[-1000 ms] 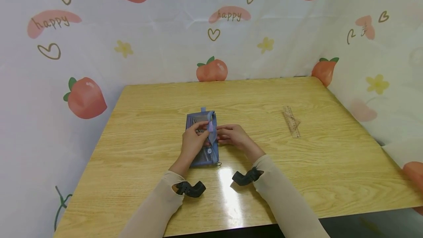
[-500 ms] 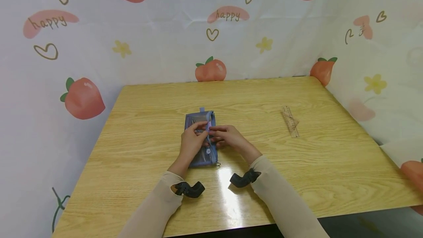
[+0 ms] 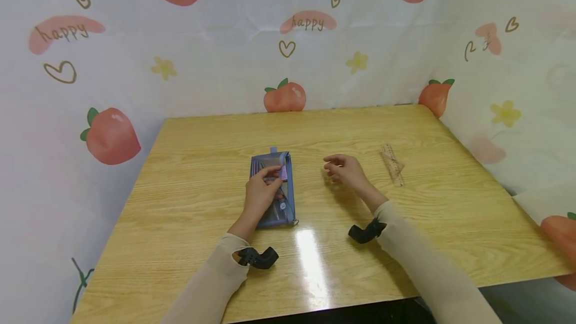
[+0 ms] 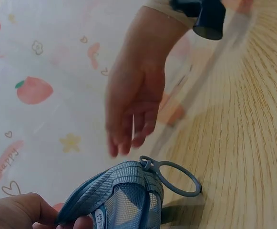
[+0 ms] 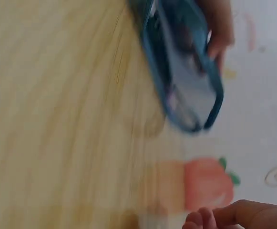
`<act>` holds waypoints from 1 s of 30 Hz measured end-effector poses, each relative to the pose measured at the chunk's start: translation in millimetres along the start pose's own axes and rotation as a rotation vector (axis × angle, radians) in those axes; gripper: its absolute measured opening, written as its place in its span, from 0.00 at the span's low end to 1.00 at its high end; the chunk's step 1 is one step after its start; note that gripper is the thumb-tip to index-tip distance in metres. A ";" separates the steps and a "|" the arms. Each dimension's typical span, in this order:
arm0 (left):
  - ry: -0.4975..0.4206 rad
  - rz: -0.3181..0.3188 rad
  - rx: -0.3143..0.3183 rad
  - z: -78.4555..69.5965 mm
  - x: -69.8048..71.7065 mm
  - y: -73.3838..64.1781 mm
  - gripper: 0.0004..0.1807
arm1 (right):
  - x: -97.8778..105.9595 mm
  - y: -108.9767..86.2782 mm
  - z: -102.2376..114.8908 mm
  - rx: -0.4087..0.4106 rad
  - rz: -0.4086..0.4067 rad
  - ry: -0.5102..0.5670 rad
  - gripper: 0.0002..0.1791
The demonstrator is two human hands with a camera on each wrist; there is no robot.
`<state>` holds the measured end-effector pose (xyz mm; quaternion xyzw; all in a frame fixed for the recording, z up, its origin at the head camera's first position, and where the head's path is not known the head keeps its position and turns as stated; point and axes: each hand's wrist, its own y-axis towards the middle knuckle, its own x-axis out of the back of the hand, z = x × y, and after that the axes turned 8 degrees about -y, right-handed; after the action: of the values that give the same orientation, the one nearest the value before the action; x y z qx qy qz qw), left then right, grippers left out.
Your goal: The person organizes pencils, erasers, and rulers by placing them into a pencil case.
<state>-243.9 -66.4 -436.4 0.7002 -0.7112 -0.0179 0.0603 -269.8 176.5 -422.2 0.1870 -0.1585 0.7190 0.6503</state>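
Observation:
A blue mesh zip pencil pouch (image 3: 273,218) lies on the wooden table, with slim pens and a purple item showing through it. My left hand (image 3: 260,193) pinches the rim of its mouth between thumb and fingers. In the right wrist view the pouch (image 5: 215,78) gapes, its mouth spread apart. A ring-shaped zip pull (image 4: 199,189) hangs from the pouch's end in the left wrist view. My right hand (image 3: 352,172) hovers above the table between the pouch and the rulers, fingers loosely bent, holding nothing.
To the right lies a clear straight ruler (image 3: 390,156) with a small transparent set square (image 3: 399,166) overlapping it. The wooden table (image 3: 189,164) meets a peach-print cloth (image 3: 216,89) at the back and sides. Black wrist mounts (image 3: 366,232) stick out from both sleeves.
My right hand has left the pouch's mouth and moved right, toward the rulers. The left hand keeps its pinch on the rim, and the pouch stays in place.

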 end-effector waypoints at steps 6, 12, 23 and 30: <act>0.009 -0.013 -0.004 1.0 1.1 1.3 0.19 | 79.1 5.0 -27.6 0.042 -0.092 -0.398 0.16; 0.015 -0.013 -0.003 -0.4 2.0 1.2 0.19 | 151.9 0.9 -37.8 -0.021 -0.054 -0.670 0.19; 0.019 -0.014 -0.005 -1.3 2.8 0.0 0.19 | 169.4 4.4 -65.3 -0.151 0.083 -0.685 0.21; 0.005 -0.015 -0.003 -0.5 0.8 -0.7 0.19 | 166.6 1.3 -70.1 -0.183 0.016 -0.690 0.18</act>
<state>-243.2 -67.2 -435.9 0.7053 -0.7059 -0.0177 0.0633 -289.6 355.3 -404.7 0.3588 -0.4339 0.6014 0.5668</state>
